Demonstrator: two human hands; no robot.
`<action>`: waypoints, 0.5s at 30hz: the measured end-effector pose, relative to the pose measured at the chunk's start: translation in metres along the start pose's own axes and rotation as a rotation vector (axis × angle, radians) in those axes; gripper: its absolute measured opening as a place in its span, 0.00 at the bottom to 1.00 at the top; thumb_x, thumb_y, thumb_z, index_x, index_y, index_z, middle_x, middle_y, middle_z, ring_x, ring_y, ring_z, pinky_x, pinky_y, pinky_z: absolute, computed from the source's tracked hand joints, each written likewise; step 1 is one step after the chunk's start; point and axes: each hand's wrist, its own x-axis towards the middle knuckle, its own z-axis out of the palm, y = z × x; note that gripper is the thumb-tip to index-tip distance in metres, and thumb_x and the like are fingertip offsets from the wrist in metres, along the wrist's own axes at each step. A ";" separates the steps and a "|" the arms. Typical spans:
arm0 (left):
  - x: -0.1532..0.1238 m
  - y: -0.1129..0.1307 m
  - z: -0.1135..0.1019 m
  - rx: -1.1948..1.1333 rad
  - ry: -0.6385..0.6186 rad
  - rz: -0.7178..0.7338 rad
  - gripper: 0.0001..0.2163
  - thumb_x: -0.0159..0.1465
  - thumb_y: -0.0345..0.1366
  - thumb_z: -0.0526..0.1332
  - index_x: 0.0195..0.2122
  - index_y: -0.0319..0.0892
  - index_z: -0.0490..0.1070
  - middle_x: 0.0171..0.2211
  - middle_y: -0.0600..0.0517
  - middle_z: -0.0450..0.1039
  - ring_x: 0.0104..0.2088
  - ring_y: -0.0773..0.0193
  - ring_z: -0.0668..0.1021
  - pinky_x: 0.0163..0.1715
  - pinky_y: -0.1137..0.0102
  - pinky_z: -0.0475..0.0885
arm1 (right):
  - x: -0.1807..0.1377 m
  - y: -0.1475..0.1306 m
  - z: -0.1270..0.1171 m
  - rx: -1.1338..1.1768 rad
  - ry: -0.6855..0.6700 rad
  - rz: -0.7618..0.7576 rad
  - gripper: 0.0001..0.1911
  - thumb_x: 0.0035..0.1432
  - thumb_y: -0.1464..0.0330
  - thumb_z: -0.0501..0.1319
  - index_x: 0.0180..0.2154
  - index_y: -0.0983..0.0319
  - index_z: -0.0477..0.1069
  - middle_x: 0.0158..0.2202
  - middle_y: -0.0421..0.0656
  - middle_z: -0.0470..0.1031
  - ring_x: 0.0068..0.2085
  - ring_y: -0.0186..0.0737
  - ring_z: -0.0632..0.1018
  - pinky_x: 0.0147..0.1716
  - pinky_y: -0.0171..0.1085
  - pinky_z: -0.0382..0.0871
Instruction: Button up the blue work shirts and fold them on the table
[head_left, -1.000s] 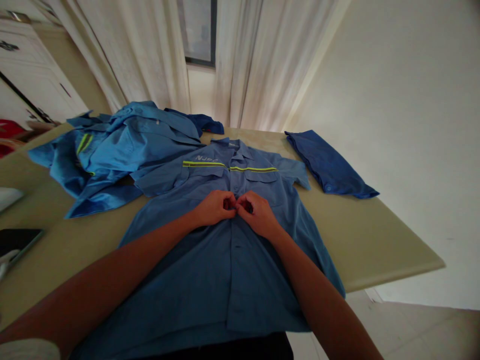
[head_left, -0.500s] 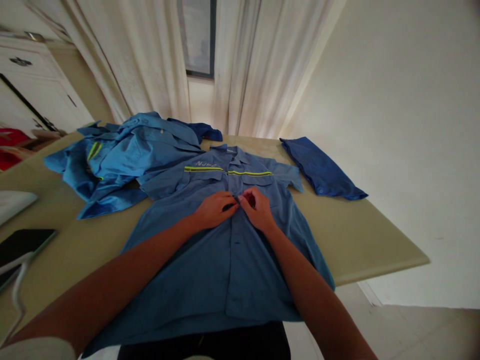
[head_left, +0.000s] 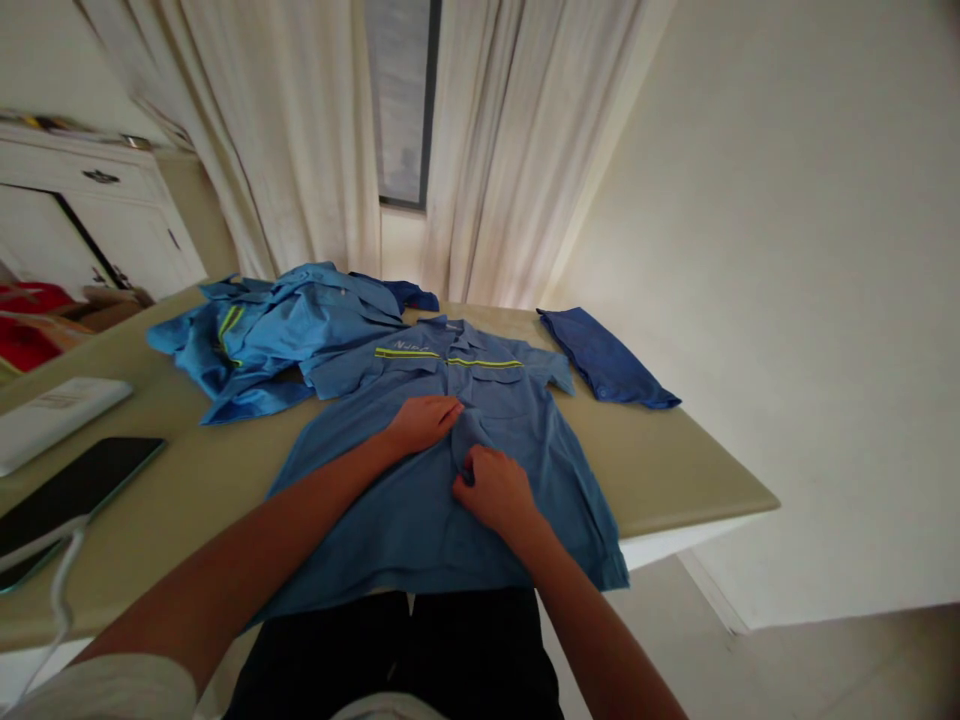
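A blue short-sleeved work shirt (head_left: 525, 430) with a yellow-green stripe across the chest lies front up, its collar away from me and its hem at the table's near edge. My left hand (head_left: 424, 424) is closed at the front placket below the chest stripe, fingertips pinching the cloth. Lower on the same placket, my right hand (head_left: 496, 487) is curled around the fabric edge and lifts a small fold. Cloth and fingers hide the exact spot of each grip.
Crumpled blue work clothes (head_left: 300, 320) lie at the back left. A folded dark blue garment (head_left: 604, 358) sits at the back right. On the left are a phone (head_left: 82, 490) with a white cable (head_left: 64, 570) and a white power bank (head_left: 64, 415). The table (head_left: 675, 475) ends near the wall.
My right hand has moved down the placket, away from my left hand, which stays near the chest. The fabric between them has bunched. The view has shifted slightly.
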 end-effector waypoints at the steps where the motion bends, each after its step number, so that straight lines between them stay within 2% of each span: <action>1: -0.002 0.002 -0.001 0.020 0.005 -0.032 0.18 0.74 0.44 0.46 0.45 0.45 0.74 0.40 0.45 0.79 0.41 0.55 0.79 0.42 0.65 0.69 | -0.002 0.002 0.003 0.010 0.037 0.006 0.05 0.57 0.68 0.63 0.37 0.60 0.75 0.37 0.49 0.80 0.33 0.45 0.77 0.31 0.39 0.58; 5: -0.017 0.013 -0.009 0.039 0.071 -0.089 0.14 0.73 0.41 0.49 0.52 0.44 0.70 0.43 0.45 0.78 0.39 0.56 0.79 0.37 0.66 0.69 | 0.000 0.015 0.016 0.206 0.202 0.003 0.06 0.58 0.71 0.60 0.35 0.60 0.76 0.32 0.44 0.79 0.33 0.41 0.77 0.33 0.37 0.61; 8: -0.034 0.027 -0.016 -0.008 0.112 -0.102 0.10 0.71 0.39 0.53 0.45 0.44 0.71 0.40 0.46 0.76 0.38 0.57 0.77 0.36 0.67 0.68 | 0.004 0.025 0.022 0.373 0.293 0.004 0.07 0.59 0.70 0.58 0.33 0.60 0.76 0.28 0.42 0.78 0.30 0.39 0.76 0.33 0.35 0.62; 11: -0.053 0.042 -0.015 -0.042 0.054 -0.068 0.07 0.66 0.40 0.60 0.35 0.44 0.73 0.34 0.49 0.75 0.35 0.57 0.76 0.35 0.67 0.68 | 0.006 0.029 0.025 0.447 0.368 0.030 0.08 0.59 0.69 0.57 0.33 0.61 0.76 0.28 0.42 0.78 0.30 0.40 0.76 0.33 0.36 0.63; 13: -0.065 0.049 -0.009 -0.048 0.015 -0.043 0.06 0.62 0.40 0.66 0.34 0.44 0.74 0.35 0.49 0.76 0.36 0.56 0.77 0.36 0.66 0.69 | 0.007 0.028 0.025 0.468 0.387 0.038 0.07 0.59 0.69 0.58 0.34 0.61 0.75 0.28 0.41 0.77 0.29 0.39 0.76 0.32 0.35 0.64; 15: -0.074 0.053 -0.001 -0.078 0.003 -0.043 0.05 0.62 0.39 0.65 0.36 0.44 0.75 0.37 0.48 0.76 0.39 0.55 0.78 0.40 0.64 0.70 | 0.006 0.027 0.025 0.471 0.388 0.019 0.06 0.59 0.68 0.59 0.34 0.61 0.75 0.27 0.40 0.77 0.28 0.38 0.75 0.31 0.35 0.63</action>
